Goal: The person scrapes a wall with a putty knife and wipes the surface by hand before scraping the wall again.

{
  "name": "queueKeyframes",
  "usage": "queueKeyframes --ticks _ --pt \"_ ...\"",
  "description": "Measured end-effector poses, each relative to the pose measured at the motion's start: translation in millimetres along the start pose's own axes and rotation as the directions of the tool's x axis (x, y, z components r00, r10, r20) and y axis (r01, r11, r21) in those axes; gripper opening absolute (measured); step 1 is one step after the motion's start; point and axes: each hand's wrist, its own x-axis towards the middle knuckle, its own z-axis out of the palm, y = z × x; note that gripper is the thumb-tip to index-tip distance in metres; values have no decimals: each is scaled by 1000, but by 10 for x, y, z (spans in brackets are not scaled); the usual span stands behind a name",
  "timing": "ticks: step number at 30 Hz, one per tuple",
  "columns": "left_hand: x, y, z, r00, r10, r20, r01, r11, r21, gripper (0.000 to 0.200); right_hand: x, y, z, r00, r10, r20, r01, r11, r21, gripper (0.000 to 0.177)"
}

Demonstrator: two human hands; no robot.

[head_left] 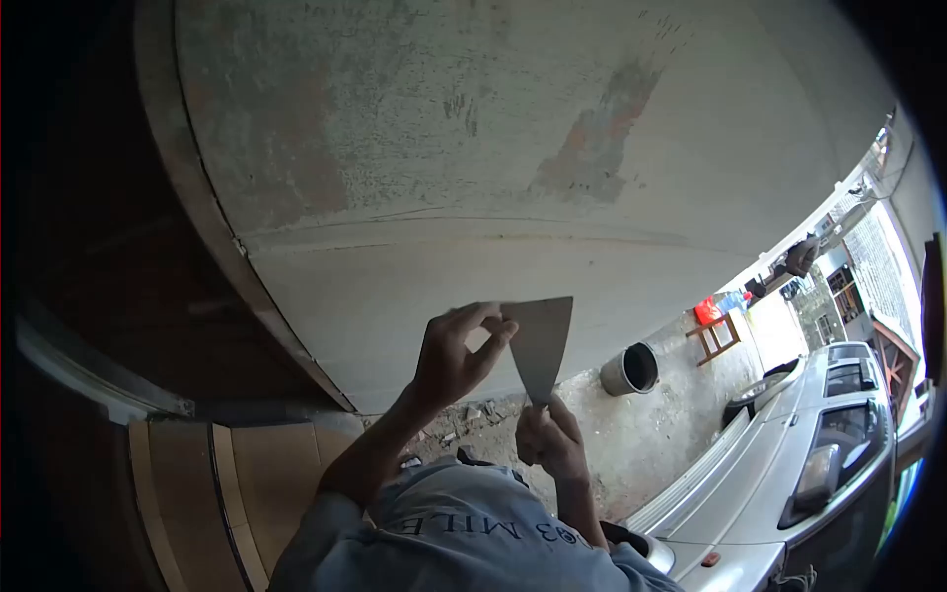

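Observation:
A wide putty knife (542,340) is held upright in front of my chest, its flat blade fanning out toward the wall. My right hand (552,439) is closed round its handle, which is mostly hidden by the fingers. With thumb and fingers pinched together, my left hand (456,355) grips the blade's upper left corner. Beyond the blade stands a pale wall (414,276) with flaking, scraped paint and a darker bare patch (597,138) on its upper part.
A dark bucket (631,369) stands on the rough floor near the wall's base. Further right are a wooden stool (712,338), a red item (707,311) and a parked silver car (789,464). Tiled steps (182,493) and a dark doorway lie to the left.

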Motion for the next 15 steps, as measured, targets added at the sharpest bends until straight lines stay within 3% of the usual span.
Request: queueKeyframes --ticks 2,5,6,9,13,15 --pt "84 212 -5 977 208 -48 -187 943 275 31 32 -158 3 999 -40 -21 39 999 -12 43" --pt "433 143 -219 834 545 -87 -420 730 540 28 475 -167 90 990 -134 -50 139 986 93 40" --pt "459 116 -221 813 574 -96 -429 702 569 27 514 -226 50 989 -141 -38 144 986 86 38" --pt "613 120 -360 655 755 33 -538 435 722 26 649 -398 126 989 -139 -44 143 984 109 31" --pt "861 139 -472 537 824 181 -578 203 790 28 846 -324 32 988 -150 49 142 981 130 38" --pt "975 98 -489 534 807 254 -620 170 766 22 898 -321 8 991 -130 36 123 980 156 40"
